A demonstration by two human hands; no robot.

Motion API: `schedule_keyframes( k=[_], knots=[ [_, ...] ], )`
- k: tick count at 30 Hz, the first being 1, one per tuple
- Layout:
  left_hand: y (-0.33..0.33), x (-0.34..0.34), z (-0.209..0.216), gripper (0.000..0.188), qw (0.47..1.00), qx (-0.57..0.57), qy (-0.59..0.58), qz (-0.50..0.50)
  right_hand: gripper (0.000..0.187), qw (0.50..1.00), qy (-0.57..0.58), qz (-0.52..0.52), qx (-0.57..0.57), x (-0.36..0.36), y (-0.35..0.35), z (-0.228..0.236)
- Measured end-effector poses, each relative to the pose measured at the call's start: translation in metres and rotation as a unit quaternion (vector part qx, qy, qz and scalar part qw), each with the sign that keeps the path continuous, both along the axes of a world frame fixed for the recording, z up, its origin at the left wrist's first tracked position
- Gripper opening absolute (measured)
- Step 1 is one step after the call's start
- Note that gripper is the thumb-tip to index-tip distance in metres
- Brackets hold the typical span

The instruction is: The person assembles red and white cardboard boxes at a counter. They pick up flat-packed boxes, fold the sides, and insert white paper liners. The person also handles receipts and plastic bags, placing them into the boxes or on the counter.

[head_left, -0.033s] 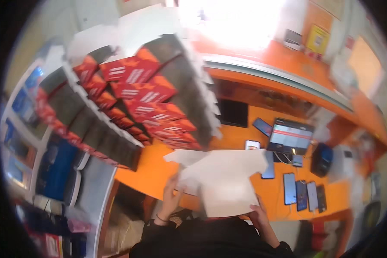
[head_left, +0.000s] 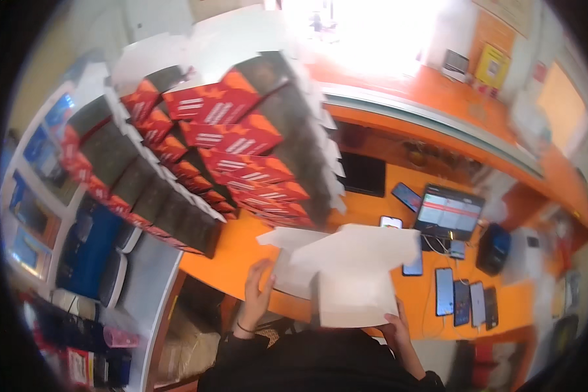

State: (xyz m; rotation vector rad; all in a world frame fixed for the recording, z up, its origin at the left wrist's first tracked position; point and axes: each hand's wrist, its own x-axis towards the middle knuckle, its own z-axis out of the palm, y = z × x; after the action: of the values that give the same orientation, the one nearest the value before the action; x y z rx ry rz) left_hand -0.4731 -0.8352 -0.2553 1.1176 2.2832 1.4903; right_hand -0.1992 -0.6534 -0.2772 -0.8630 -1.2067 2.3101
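Note:
A part-folded white cardboard box [head_left: 356, 297] faces me at the desk's near edge, its flaps spread out. My right hand [head_left: 396, 328] grips its lower right corner, thumb on the inside wall. My left hand [head_left: 257, 294] is beside the left flap [head_left: 294, 274], fingers loosely stretched and apart, holding nothing. Whether a fingertip still touches the flap's edge is hard to tell.
Tall stacks of red and dark boxes [head_left: 232, 137] stand at the left of the orange desk [head_left: 209, 264]. A tablet-like screen [head_left: 449, 212], a black device [head_left: 493, 249] and several phones [head_left: 444, 291] with cables lie to the right. An orange counter [head_left: 431, 98] runs behind.
My left hand has drawn slightly left, away from the box's left flap. The right hand keeps its hold on the corner. The whole view has shifted a little.

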Motion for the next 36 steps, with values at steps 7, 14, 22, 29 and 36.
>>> schedule_keyframes(
  k=[7,14,22,29,36],
  knots=[
    [-0.005,-0.036,-0.091,0.033,0.971,0.009,-0.239,-0.008,0.057,0.922,-0.037,-0.062,0.381,-0.054,-0.027,-0.010],
    [-0.013,-0.038,-0.139,0.030,0.938,0.051,-0.341,0.008,0.068,0.949,-0.013,-0.009,0.315,-0.091,-0.036,-0.027],
    [0.007,-0.027,-0.140,0.036,0.864,0.179,-0.467,-0.061,0.071,0.829,-0.030,0.127,0.544,-0.062,-0.017,-0.022],
    [-0.018,0.011,-0.108,0.043,0.907,0.263,-0.244,0.223,0.021,0.831,-0.019,0.029,0.555,-0.023,-0.012,-0.063],
    [-0.162,0.103,-0.265,0.044,0.843,0.123,-0.006,0.524,0.010,0.857,-0.131,-0.079,0.492,0.096,0.027,-0.144]
  ],
)
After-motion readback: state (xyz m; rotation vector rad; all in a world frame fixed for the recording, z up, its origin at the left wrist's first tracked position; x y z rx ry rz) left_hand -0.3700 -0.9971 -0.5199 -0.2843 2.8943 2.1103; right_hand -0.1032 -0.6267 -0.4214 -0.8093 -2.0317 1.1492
